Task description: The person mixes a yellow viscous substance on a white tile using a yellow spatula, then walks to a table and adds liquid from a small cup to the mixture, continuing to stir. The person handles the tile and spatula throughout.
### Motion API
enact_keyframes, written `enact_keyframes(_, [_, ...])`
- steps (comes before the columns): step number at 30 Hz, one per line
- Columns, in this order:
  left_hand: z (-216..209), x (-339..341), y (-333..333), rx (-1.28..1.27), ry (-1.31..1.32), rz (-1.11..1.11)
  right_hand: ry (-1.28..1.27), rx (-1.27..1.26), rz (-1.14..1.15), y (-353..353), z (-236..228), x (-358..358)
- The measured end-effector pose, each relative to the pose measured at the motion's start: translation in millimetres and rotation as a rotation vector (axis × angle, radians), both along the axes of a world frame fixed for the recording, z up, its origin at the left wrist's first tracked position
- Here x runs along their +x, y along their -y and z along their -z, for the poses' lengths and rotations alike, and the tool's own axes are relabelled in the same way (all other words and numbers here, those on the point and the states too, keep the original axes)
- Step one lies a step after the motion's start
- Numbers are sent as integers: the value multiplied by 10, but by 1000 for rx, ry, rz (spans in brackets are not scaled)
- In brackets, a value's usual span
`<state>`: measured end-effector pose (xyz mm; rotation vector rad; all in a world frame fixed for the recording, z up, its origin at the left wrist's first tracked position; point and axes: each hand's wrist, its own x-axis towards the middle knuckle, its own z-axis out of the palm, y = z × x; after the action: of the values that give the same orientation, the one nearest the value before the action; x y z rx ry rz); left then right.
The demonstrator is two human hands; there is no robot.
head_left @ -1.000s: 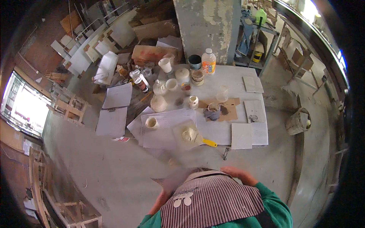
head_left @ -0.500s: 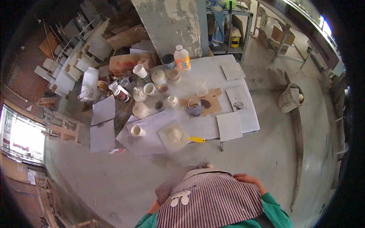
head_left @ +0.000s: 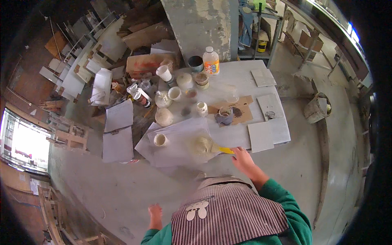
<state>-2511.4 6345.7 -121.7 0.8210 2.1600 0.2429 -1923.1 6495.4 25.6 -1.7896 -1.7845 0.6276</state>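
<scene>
Right hand (head_left: 243,158) is being extended from the apron toward the yellow-handled brush (head_left: 212,147), at its 10 o'clock | fingers loosely open, nothing pinched | left hand (head_left: 155,214) hanging low, fingers unclear.

The tabletop (head_left: 245,77) looks like matt, pale stone or concrete, dusted with powder, and the sheets (head_left: 183,143) on it are white paper, lightly creased. The trowel (head_left: 208,145) has a glossy yellow plastic handle and a blade coated in rough, sandy paste; the bottle (head_left: 211,61) is clear, shiny plastic. The apron (head_left: 228,212) is striped cloth, the tiles (head_left: 260,136) smooth and matt.
</scene>
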Motion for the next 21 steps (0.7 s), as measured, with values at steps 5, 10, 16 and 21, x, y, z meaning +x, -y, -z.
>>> enact_keyframes(5, [-796, 550, -1193, 441, 173, -155, 344, -179, -66, -273, 45, -268])
enact_keyframes(10, [-1115, 765, -2064, 676, 338, -8, 528, -187, -116, -347, -33, -292])
enact_keyframes(16, [-1139, 1009, -2658, 747, 183, 403, 244, -501, 71, -355, -158, -413])
enact_keyframes(21, [-1083, 1228, -2974, 707, 46, 629, -287, -782, 420, -265, -138, -609])
